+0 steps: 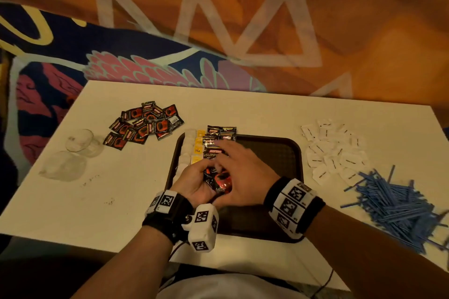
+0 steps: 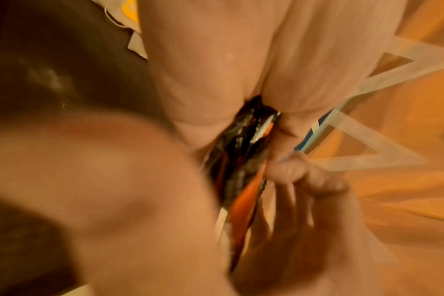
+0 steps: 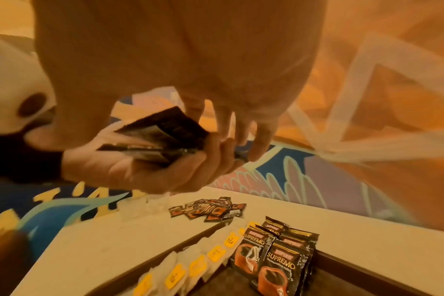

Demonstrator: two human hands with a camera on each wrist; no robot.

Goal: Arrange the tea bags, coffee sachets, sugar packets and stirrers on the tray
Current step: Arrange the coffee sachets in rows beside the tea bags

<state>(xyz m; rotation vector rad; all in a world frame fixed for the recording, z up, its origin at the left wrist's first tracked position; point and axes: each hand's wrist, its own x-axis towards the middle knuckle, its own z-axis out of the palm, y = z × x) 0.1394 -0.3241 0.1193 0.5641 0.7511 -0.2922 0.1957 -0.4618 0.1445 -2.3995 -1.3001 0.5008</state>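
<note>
Over tray (image 1: 286, 150): left grip (image 1: 194, 183) clamps coffee sachets (image 1: 220, 181); right grip (image 1: 239, 172) apart.

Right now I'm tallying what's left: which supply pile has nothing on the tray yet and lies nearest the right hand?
The white sugar packets, just right of the tray; the blue stirrers lie farther out.

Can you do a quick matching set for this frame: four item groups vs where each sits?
Items:
1. tea bags
2. sugar packets
3. stirrers
4. loose coffee sachets

Places:
A. table, far left of the tray
B. tray's left edge, in a row
C. table, near right, in a heap
D. table, right of the tray, behind the blue heap

Pairs: 1-B, 2-D, 3-C, 4-A
</note>
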